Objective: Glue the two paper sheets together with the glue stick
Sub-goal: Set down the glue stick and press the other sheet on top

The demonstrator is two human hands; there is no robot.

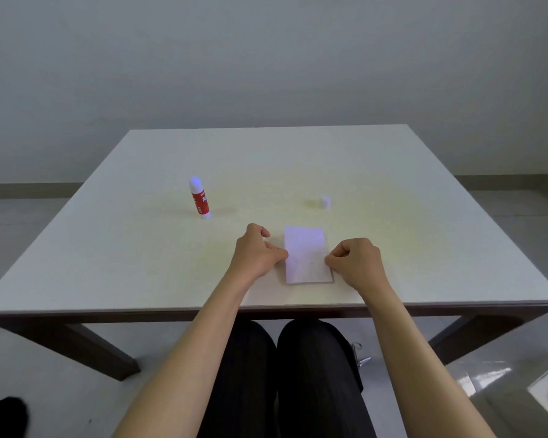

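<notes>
The paper (307,255) lies flat on the table (393,184), close to the near edge; a thin darker edge along its bottom and right side hints at a second sheet beneath. The left hand (257,251) is curled, fingertips pinching the paper's left edge. The right hand (355,259) is curled likewise, pinching the paper's right edge. The glue stick (199,198) stands upright and uncapped, well to the left of the paper and farther back. Its white cap (324,202) sits behind the paper, apart from it.
</notes>
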